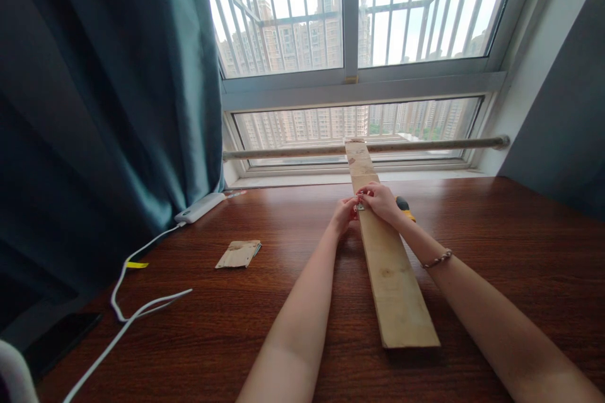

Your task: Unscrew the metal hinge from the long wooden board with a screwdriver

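A long, pale wooden board (394, 271) stretches away from me, its far end up by the window rail. Both hands meet at its left edge, around a small shiny metal piece (361, 206) that is mostly hidden by fingers. My left hand (346, 214) is closed in a pinch at that edge, with the metal piece at its fingertips. From above, my right hand (379, 201) rests over the board, its fingers pinched at the same piece. Just beyond the right wrist, a black and yellow tool handle (405, 209) shows, partly covered.
On the brown table (189, 334) lies a small square wooden piece (239, 254). A white power strip (201, 208) with a white cable (116, 293) sits by the dark curtain (118, 75). A horizontal rail (425, 145) crosses before the window.
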